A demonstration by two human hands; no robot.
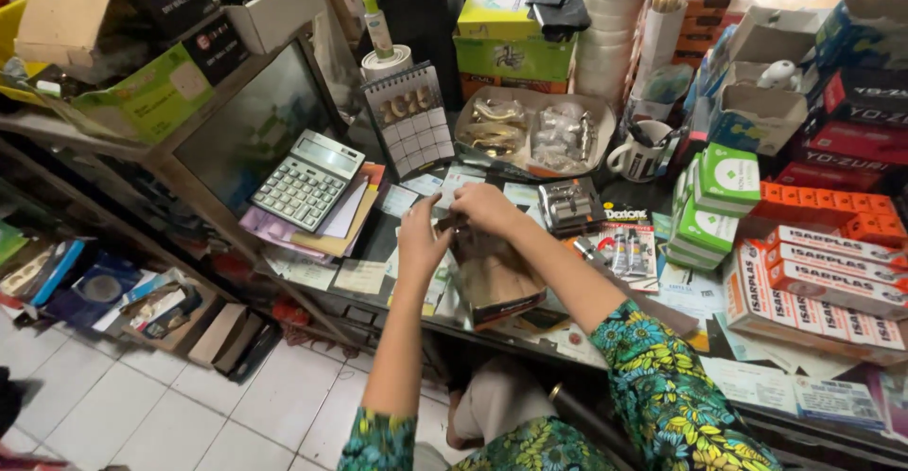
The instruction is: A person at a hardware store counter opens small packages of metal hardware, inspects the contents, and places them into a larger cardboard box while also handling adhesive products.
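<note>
My left hand (421,236) and my right hand (484,208) meet over a small brown cardboard box (497,282) on the glass counter, near the middle of the view. Both hands grip its top end, the left from the side, the right from above. The fingers cover the top of the box, so I cannot tell if it is open. My sleeves are green with a flower print.
A calculator (307,180) lies on a paper pile to the left. A desk calendar (409,121), a tray of bagged metal parts (534,135) and a mug (636,157) stand behind. Glue tubes on a card (626,249) and stacked orange and green boxes (823,263) fill the right.
</note>
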